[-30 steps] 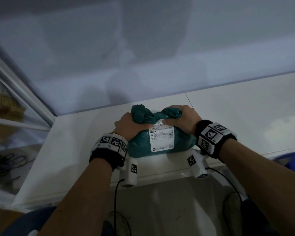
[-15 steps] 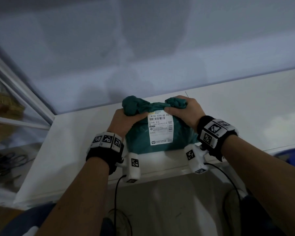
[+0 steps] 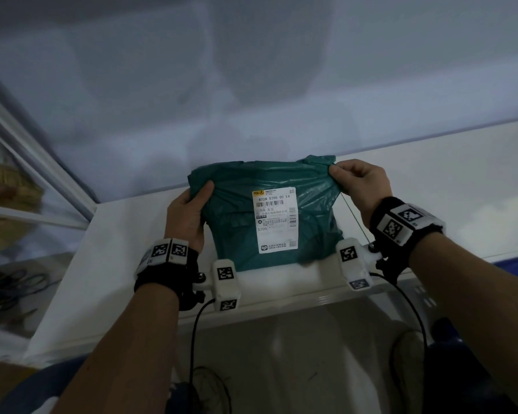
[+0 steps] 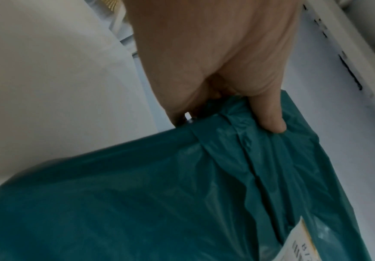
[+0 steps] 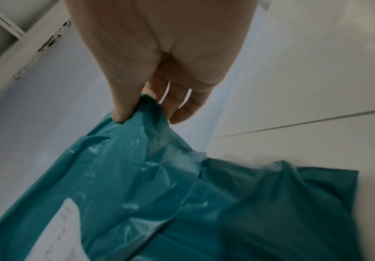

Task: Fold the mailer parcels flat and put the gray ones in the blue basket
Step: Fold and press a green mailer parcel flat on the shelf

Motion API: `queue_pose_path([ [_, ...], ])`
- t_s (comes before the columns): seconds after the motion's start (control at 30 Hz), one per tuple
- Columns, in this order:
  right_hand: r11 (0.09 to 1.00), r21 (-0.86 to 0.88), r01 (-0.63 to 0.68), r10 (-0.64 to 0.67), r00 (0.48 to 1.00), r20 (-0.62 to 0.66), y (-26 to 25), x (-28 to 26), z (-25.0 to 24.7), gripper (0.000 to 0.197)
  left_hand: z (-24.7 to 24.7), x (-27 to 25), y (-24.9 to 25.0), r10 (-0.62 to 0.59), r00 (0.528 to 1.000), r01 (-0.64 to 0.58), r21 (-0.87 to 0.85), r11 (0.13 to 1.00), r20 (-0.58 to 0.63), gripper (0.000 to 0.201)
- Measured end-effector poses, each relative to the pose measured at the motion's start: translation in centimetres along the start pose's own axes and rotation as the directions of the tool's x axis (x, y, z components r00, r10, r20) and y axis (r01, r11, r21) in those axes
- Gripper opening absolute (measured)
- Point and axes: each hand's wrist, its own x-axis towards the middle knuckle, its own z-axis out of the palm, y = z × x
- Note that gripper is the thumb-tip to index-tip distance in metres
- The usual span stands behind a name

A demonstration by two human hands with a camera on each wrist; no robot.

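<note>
A teal-green plastic mailer parcel (image 3: 311,210) with a white shipping label (image 3: 274,219) stands tilted on the white table (image 3: 431,174) near its front edge, its top held up off the table. My left hand (image 3: 189,213) grips its upper left corner, thumb on the front face. My right hand (image 3: 359,183) pinches its upper right corner between thumb and fingers. In the left wrist view the left hand (image 4: 222,84) bunches the teal-green mailer parcel (image 4: 159,194). In the right wrist view the right hand (image 5: 159,74) pinches the corner of the teal-green mailer parcel (image 5: 137,176).
A pale wall (image 3: 251,85) rises right behind the table. A glass-fronted cabinet (image 3: 27,189) stands at the left, with scissors (image 3: 12,282) behind its glass. A blue edge (image 3: 515,261), perhaps the basket, shows at the far right below the table.
The bunched top of the mailer has been pulled open and spread out. Both hands moved apart to its upper corners and lifted, so the label now faces me in full.
</note>
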Motion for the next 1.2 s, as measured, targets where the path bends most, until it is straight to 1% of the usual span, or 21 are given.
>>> queue_pose_path([
  [0.07,0.999,-0.030,0.023,-0.023,1.000,-0.002,-0.1,0.0,0.1,0.013,0.2,0.0,0.1,0.012,1.000,-0.012,0.019,1.000,-0.011,0.021],
  [0.13,0.996,-0.081,0.038,-0.038,0.999,0.005,0.1,0.2,0.1,0.008,0.2,0.1,0.1,0.021,1.000,-0.020,0.045,0.999,-0.011,0.018],
  [0.17,0.990,-0.137,0.038,-0.035,0.999,0.022,0.2,0.1,0.1,0.013,0.3,0.2,0.1,0.016,1.000,-0.016,0.059,0.998,-0.004,0.019],
  [0.27,0.958,-0.285,0.010,0.022,0.994,0.108,0.6,-0.6,0.1,0.073,0.6,0.0,0.0,-0.031,0.999,0.029,0.103,0.994,0.017,0.031],
  [0.3,0.952,-0.307,0.008,0.032,0.992,0.122,0.7,-0.9,0.1,0.084,0.6,-0.1,-0.1,-0.038,0.999,0.035,0.108,0.994,0.023,0.038],
  [0.33,0.944,-0.330,0.020,0.026,0.991,0.134,0.6,-1.1,0.1,0.087,0.6,-0.2,-0.3,-0.029,0.999,0.026,0.115,0.993,0.028,0.045],
  [0.4,0.919,-0.388,0.063,-0.014,0.992,0.127,0.1,-1.4,0.1,0.084,0.6,-0.2,-0.4,0.015,0.999,-0.019,0.137,0.990,0.031,0.059],
  [0.43,0.908,-0.408,0.090,-0.045,0.992,0.117,-0.4,-1.4,0.2,0.082,0.5,-0.1,-0.3,0.038,0.999,-0.041,0.151,0.988,0.025,0.061],
  [0.57,0.888,-0.413,0.204,-0.169,0.978,0.118,-1.8,-1.5,0.9,0.081,1.1,0.2,0.8,0.112,0.994,-0.112,0.224,0.968,0.013,0.051],
  [0.67,0.783,-0.539,0.311,-0.294,0.948,0.121,-2.3,-1.4,1.6,0.078,1.8,0.2,2.1,0.261,0.965,-0.240,0.358,0.902,-0.013,0.055],
  [0.7,0.750,-0.568,0.338,-0.333,0.936,0.117,-2.5,-1.5,2.1,0.073,2.0,0.1,2.5,0.316,0.949,-0.286,0.401,0.870,-0.009,0.054],
  [0.77,0.673,-0.617,0.408,-0.431,0.894,0.121,-3.2,-1.7,3.0,0.054,2.6,-0.1,3.4,0.427,0.903,-0.389,0.504,0.771,0.045,0.046],
  [0.83,0.580,-0.644,0.499,-0.535,0.829,0.160,-4.1,-2.2,4.1,0.031,3.5,-0.8,4.3,0.524,0.836,-0.505,0.599,0.621,0.161,0.032],
  [0.87,0.551,-0.633,0.544,-0.552,0.806,0.212,-4.7,-2.5,4.4,0.022,4.1,-1.3,4.7,0.566,0.791,-0.568,0.619,0.542,0.231,0.023],
  [0.93,0.556,-0.588,0.588,-0.459,0.807,0.372,-5.7,-3.6,5.2,0.017,5.1,-2.2,5.2,0.603,0.704,-0.665,0.644,0.378,0.374,0.011],
  [1.0,0.533,-0.576,0.620,-0.345,0.781,0.521,-6.0,-4.5,5.7,0.021,5.8,-2.6,5.3,0.569,0.655,-0.706,0.671,0.227,0.497,0.014],
  [1.07,0.443,-0.559,0.701,-0.368,0.711,0.600,-5.3,-5.1,5.9,0.023,5.7,-2.4,4.9,0.493,0.650,-0.700,0.708,0.093,0.578,0.033],
  [1.1,0.363,-0.564,0.742,-0.406,0.670,0.621,-4.8,-5.1,5.8,0.027,5.4,-2.0,4.8,0.444,0.670,-0.678,0.735,0.038,0.595,0.048],
  [1.13,0.266,-0.594,0.759,-0.434,0.645,0.629,-4.1,-5.0,5.7,0.038,5.0,-1.6,4.8,0.391,0.704,-0.640,0.768,-0.011,0.592,0.062],
  [1.17,0.200,-0.641,0.741,-0.440,0.653,0.617,-3.5,-4.8,5.5,0.054,4.6,-1.2,4.9,0.331,0.749,-0.588,0.806,-0.067,0.574,0.073],
  [1.2,0.170,-0.695,0.699,-0.434,0.686,0.584,-3.2,-4.5,5.3,0.071,4.0,-0.6,4.9,0.267,0.794,-0.537,0.836,-0.113,0.546,0.081],
])
